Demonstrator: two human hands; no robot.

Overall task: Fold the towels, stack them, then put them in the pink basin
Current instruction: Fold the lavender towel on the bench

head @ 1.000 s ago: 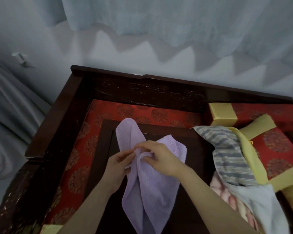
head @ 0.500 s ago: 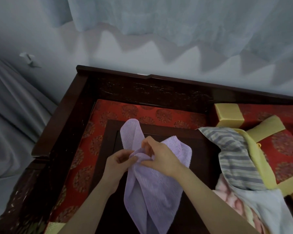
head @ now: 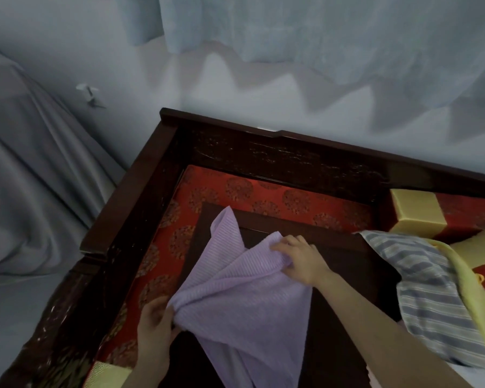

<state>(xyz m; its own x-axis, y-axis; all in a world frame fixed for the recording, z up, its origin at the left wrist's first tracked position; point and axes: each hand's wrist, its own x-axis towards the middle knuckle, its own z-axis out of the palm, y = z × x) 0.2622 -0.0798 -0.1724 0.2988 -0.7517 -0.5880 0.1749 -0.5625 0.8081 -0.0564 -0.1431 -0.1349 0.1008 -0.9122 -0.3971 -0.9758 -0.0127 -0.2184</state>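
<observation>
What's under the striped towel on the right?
Beneath the striped towel, a yellow towel shows along its right edge, and the dark wooden tabletop at its left. Anything else under it is covered.

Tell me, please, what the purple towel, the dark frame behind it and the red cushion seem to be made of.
Purple towel: soft matte cloth, probably cotton; it shows fine ribbed lines and hangs in loose folds.
Dark frame: likely wood with a glossy reddish-brown finish; it has a carved pattern and light glints on its edge.
Red cushion: perhaps a satin-like brocade, with a slight sheen and round medallion patterns.
</observation>
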